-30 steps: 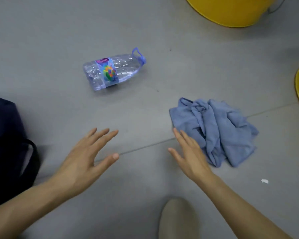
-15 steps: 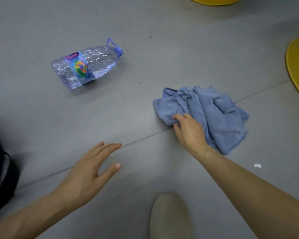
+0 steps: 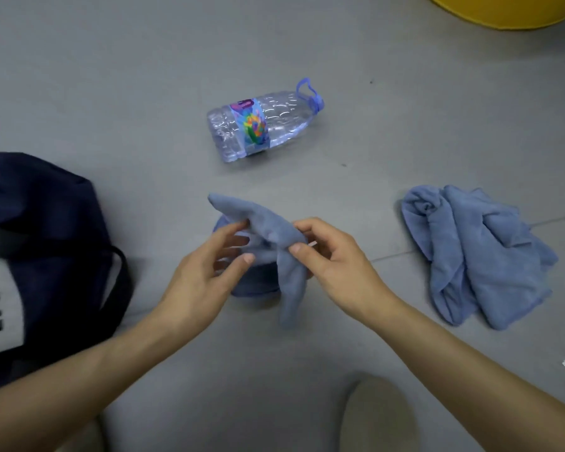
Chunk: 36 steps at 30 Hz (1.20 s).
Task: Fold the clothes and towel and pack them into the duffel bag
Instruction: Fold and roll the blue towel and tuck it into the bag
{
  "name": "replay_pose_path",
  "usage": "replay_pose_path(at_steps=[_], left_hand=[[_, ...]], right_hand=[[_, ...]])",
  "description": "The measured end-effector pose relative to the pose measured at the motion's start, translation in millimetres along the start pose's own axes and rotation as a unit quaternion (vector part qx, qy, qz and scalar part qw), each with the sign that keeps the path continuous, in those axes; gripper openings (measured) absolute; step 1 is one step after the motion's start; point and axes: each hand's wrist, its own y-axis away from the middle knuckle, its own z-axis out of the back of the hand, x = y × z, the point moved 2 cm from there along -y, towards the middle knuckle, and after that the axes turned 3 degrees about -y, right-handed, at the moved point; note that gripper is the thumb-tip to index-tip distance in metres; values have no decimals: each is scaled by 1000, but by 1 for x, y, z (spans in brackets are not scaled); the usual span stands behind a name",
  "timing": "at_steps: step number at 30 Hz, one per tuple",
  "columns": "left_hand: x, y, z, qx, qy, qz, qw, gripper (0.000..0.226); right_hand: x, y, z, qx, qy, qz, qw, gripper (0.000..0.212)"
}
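You've two blue cloths: your right hand (image 3: 336, 265) pinches one cloth (image 3: 268, 223) above the floor (image 3: 111, 76), while your left hand (image 3: 203, 275), fingers splayed, touches it. The other cloth (image 3: 490, 256) lies crumpled rightward. One bag (image 3: 46, 223), one bottle (image 3: 261, 125). Before, your right hand gripped the heap.

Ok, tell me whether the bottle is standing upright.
No, the bottle lies on its side on the floor, with its handled cap end pointing right.
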Motion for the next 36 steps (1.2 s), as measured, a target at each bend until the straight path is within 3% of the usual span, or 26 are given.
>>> replay_pose_path(at_steps=[3,5,11,13,18,27,30,32,34,36], left_hand=[[23,4,19,-16,-6,26,1000,48],[46,11,28,-4,-85,38,996,55],[121,52,25,91,-354,-43,930,64],[137,57,25,97,-425,-74,897,61],[151,57,40,105,-511,-67,851,63],[165,60,64,98,-573,0,814,71],[162,62,60,96,-571,-6,816,71],[158,63,59,89,-564,-18,821,70],[153,61,61,83,-557,-42,825,67],[150,53,61,80,-551,-78,827,61]], right_hand=[[-13,-2,-23,49,-83,-63,993,17],[-24,-5,-33,35,-101,-106,989,17],[-79,-34,-18,-146,-36,-211,966,19],[-86,-33,-20,-153,-24,-207,966,32],[-101,-17,-35,-39,91,-181,978,72],[-80,-62,16,-143,197,-128,961,48],[-77,-71,23,-189,243,-84,948,38],[-68,-66,17,-191,335,16,922,36],[-68,-49,-6,-128,476,174,852,37],[-80,-24,-41,-23,523,285,803,36]])
